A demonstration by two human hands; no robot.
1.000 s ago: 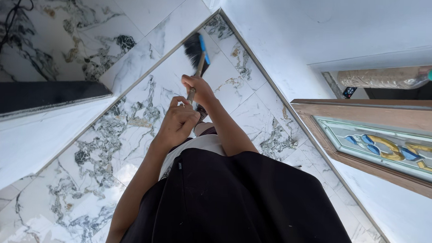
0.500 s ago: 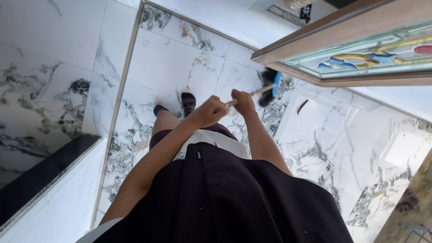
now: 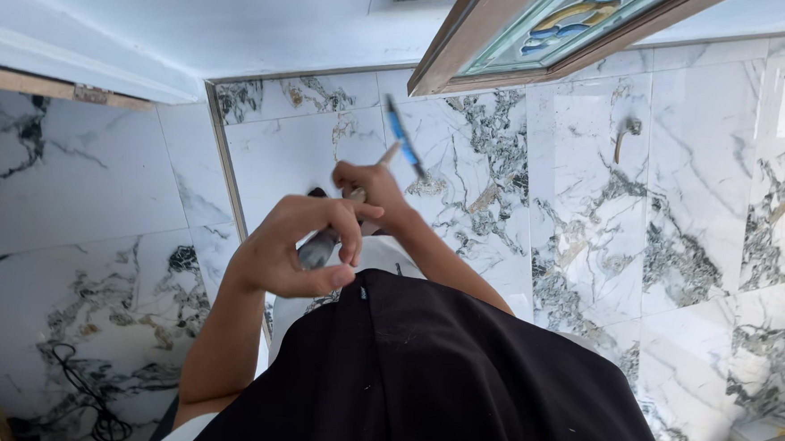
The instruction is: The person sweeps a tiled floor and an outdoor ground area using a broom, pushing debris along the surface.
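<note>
I look straight down my black top at a marble-patterned tile floor [image 3: 699,174]. Both hands hold a broom by its long handle [image 3: 324,244]. My left hand [image 3: 297,242] wraps the near end of the handle, fingers curled around it. My right hand [image 3: 372,188] grips the handle further down. The broom's blue head [image 3: 404,145] shows edge-on beyond my right hand, just above the floor tiles, with the dark bristles barely visible.
A wooden door [image 3: 555,28] with a coloured glass panel stands open at the top. A white wall [image 3: 197,22] runs along the top left. A dark cable [image 3: 88,392] lies coiled on the floor at the lower left. A small curved object [image 3: 627,134] lies on the tiles.
The view has swung round so the door now sits at the top. The broom has swept from the right toward the middle, and my left hand has come up closer to the camera.
</note>
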